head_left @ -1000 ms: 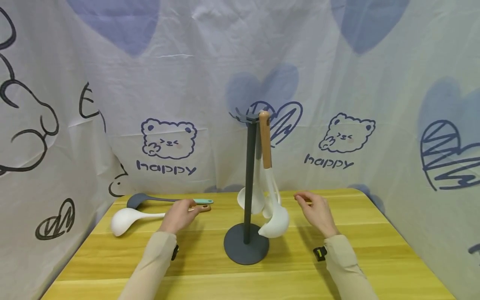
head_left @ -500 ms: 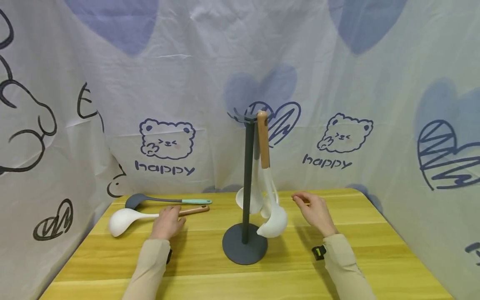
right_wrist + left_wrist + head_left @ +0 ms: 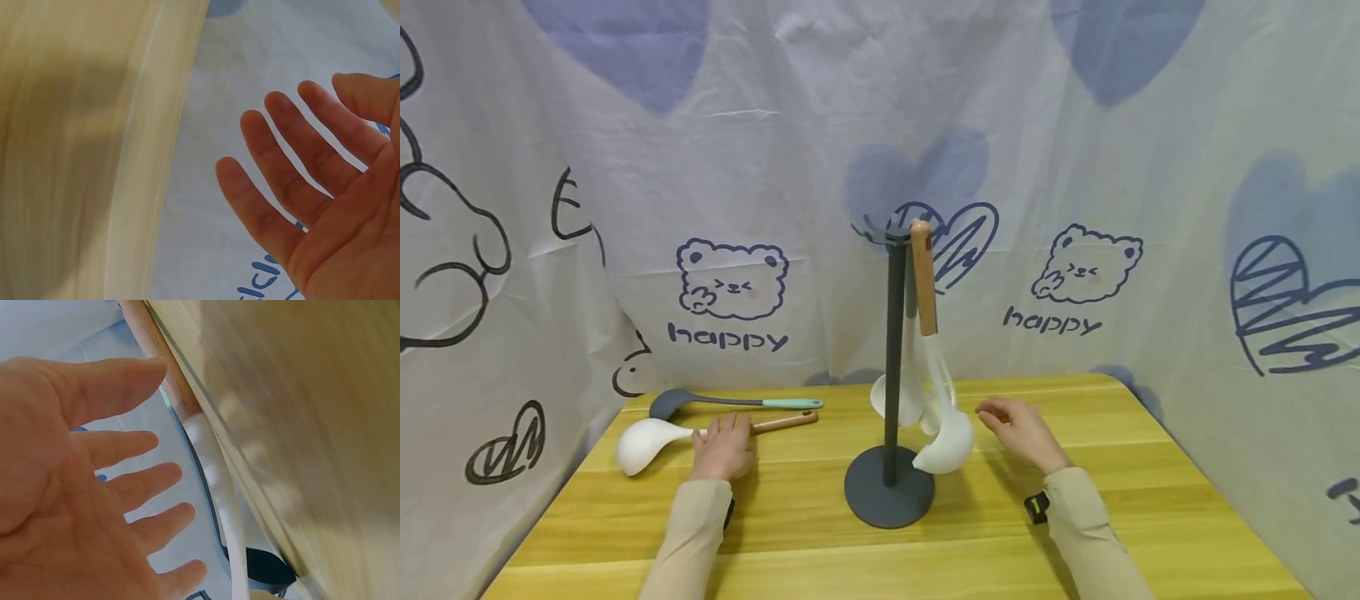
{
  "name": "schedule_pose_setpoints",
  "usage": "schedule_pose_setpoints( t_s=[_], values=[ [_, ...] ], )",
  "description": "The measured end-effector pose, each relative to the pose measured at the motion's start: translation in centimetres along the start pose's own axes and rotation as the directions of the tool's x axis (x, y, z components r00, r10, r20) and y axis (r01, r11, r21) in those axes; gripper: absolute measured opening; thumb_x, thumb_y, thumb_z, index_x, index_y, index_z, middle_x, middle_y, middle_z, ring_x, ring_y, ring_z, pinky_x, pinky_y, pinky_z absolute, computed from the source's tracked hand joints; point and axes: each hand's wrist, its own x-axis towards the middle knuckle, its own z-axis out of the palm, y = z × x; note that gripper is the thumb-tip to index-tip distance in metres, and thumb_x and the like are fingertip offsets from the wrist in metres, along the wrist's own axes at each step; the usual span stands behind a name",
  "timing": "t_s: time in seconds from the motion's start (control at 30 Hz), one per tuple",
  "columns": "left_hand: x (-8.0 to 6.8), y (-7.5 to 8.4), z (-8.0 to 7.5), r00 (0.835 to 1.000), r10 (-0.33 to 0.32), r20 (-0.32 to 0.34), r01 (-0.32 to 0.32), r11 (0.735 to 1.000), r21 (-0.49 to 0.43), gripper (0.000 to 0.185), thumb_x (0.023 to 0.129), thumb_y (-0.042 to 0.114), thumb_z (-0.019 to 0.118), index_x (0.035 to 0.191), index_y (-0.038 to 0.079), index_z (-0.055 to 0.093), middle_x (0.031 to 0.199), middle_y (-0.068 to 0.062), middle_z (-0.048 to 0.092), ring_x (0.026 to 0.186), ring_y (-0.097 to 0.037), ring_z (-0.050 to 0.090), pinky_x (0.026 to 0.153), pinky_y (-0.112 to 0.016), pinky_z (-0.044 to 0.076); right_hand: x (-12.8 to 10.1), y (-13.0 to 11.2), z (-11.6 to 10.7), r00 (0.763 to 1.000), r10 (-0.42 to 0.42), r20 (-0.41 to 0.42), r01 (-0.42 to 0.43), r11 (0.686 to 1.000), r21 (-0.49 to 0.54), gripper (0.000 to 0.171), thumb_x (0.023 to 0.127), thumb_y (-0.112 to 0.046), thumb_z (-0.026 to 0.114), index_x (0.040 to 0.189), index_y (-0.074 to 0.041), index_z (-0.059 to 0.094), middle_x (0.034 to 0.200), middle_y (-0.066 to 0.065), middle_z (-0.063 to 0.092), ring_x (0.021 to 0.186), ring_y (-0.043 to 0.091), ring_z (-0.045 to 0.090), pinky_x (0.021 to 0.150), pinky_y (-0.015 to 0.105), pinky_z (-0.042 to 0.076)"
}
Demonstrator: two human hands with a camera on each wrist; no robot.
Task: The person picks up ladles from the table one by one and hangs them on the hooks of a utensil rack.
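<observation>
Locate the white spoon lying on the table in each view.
Head: white spoon lies at left on the table, left hand over its wooden handle.
Left wrist: its handle and neck run beside the fingertips.
Right wrist: not in it.
Shared landmark: the table.

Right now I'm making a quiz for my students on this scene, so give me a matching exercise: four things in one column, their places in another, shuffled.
Things:
1. white ladle with wooden handle
2. grey ladle with teal handle
3. utensil stand
4. right hand

Places:
A. upright in the middle of the table
B. lying flat on the table, farthest back on the left
C. open above the table, right of the stand
D. lying under the left hand

Pairs: 1-D, 2-B, 3-A, 4-C
</observation>
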Motion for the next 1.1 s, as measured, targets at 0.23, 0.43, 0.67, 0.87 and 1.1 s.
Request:
schedule_pose_setpoints(
  t_s=[0.23, 0.43, 0.67, 0.87, 1.1],
  values=[
    [-0.1, -0.6, -0.5, 0.998, 0.006, 0.060, -0.007, 1.000, 0.017, 0.050, 0.095, 0.009, 0.054, 0.143, -0.002, 0.043, 0.146, -0.032, 0.038, 0.136, -0.054, 0.029, 0.108, -0.078, 0.011, 0.0, 0.0, 0.0, 0.998, 0.015, 0.057, -0.017, 1.000, 0.020, 0.026, 0.100, -0.021, 0.057, 0.117, -0.005, 0.069, 0.116, 0.014, 0.070, 0.107, 0.033, 0.065, 0.092, 0.049, 0.053],
    [0.2, -1.0, -0.3, 0.998, -0.011, 0.063, 0.011, 1.000, 0.006, 0.033, 0.095, 0.007, 0.057, 0.127, 0.001, 0.058, 0.134, -0.031, 0.045, 0.124, -0.052, 0.040, 0.099, -0.071, 0.030, 0.1, -0.1, 0.1, 0.997, 0.028, 0.077, -0.031, 0.999, 0.038, 0.027, 0.101, -0.020, 0.056, 0.119, -0.005, 0.068, 0.118, 0.015, 0.069, 0.109, 0.034, 0.064, 0.094, 0.050, 0.052],
    [0.0, -1.3, -0.6, 0.999, 0.028, 0.025, -0.028, 1.000, -0.004, 0.032, 0.091, 0.001, 0.062, 0.122, -0.001, 0.063, 0.116, -0.028, 0.057, 0.106, -0.046, 0.055, 0.089, -0.060, 0.047, 0.1, 0.0, 0.1, 0.995, 0.038, 0.095, -0.043, 0.998, 0.052, 0.027, 0.101, -0.021, 0.055, 0.120, -0.007, 0.068, 0.119, 0.013, 0.069, 0.110, 0.033, 0.063, 0.093, 0.049, 0.052],
    [-0.2, -1.5, -0.8, 0.999, 0.021, 0.035, -0.020, 0.999, -0.035, 0.019, 0.091, 0.000, 0.061, 0.109, 0.002, 0.071, 0.113, -0.024, 0.066, 0.101, -0.042, 0.061, 0.086, -0.056, 0.051, 0.1, -0.1, 0.2, 0.994, 0.029, 0.104, -0.036, 0.998, 0.061, 0.028, 0.101, -0.021, 0.055, 0.121, -0.006, 0.067, 0.119, 0.012, 0.069, 0.110, 0.032, 0.063, 0.093, 0.049, 0.053],
    [-0.1, -1.8, -0.4, 0.999, 0.028, 0.016, -0.028, 0.999, -0.027, 0.016, 0.089, 0.001, 0.066, 0.101, 0.003, 0.075, 0.107, -0.022, 0.070, 0.096, -0.041, 0.064, 0.085, -0.055, 0.052, 0.0, -0.9, -0.1, 0.998, 0.015, 0.056, -0.019, 0.997, 0.068, 0.028, 0.101, -0.022, 0.056, 0.120, -0.006, 0.068, 0.120, 0.013, 0.069, 0.110, 0.033, 0.064, 0.093, 0.050, 0.053]
  ],
)
